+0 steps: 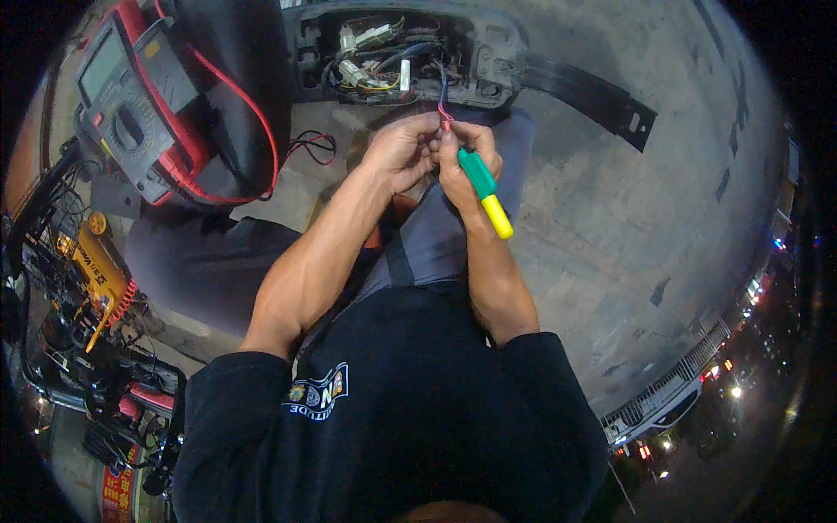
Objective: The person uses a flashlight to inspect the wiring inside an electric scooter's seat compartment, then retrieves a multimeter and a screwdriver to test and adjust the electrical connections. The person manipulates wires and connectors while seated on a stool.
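Observation:
Both hands meet just in front of an open grey plastic housing (507, 65) packed with wires and white connectors (373, 37). A dark-sheathed cable (444, 82) comes out of it and ends in thin red and pink wires (445, 116). My left hand (405, 153) has its fingertips closed around these wires, though the exact grip is partly hidden. My right hand (477, 147) holds a tool with a green and yellow handle (485, 183) against the palm. Its thumb and forefinger pinch the wires' end. The tool's tip is hidden by the fingers.
A red-and-grey multimeter (124, 124) stands at the upper left on a dark surface, its red lead (255, 111) looping down. A black metal strip (588, 95) extends right from the housing. At far left are a yellow device (98, 268) with a red coiled cord and tangled cables.

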`<move>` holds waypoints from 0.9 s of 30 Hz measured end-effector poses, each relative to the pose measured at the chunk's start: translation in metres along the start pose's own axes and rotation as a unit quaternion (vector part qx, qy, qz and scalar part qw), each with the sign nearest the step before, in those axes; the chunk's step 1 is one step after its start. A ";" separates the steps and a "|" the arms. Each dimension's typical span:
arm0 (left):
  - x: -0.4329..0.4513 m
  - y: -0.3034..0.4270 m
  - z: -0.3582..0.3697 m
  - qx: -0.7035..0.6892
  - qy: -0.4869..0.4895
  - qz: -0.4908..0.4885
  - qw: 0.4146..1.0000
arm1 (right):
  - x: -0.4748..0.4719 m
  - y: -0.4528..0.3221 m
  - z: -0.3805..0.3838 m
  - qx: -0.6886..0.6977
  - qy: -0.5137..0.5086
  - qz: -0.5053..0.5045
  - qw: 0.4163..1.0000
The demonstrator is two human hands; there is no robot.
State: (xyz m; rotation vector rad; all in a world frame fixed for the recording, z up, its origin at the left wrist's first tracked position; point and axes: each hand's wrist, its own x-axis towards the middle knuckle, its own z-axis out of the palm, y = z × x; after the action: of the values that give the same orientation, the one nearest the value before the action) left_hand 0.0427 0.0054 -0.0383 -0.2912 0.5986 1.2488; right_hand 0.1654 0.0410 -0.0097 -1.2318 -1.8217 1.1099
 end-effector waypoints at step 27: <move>-0.023 -0.002 -0.010 0.099 0.127 0.008 0.987 | -0.013 0.016 0.007 0.425 -0.054 0.197 0.882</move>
State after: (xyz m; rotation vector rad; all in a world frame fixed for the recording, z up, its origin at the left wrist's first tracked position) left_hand 0.0372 -0.0190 -0.0334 -0.2811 0.9390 1.1665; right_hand 0.1699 0.0304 -0.0276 -0.9963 -0.9218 1.9537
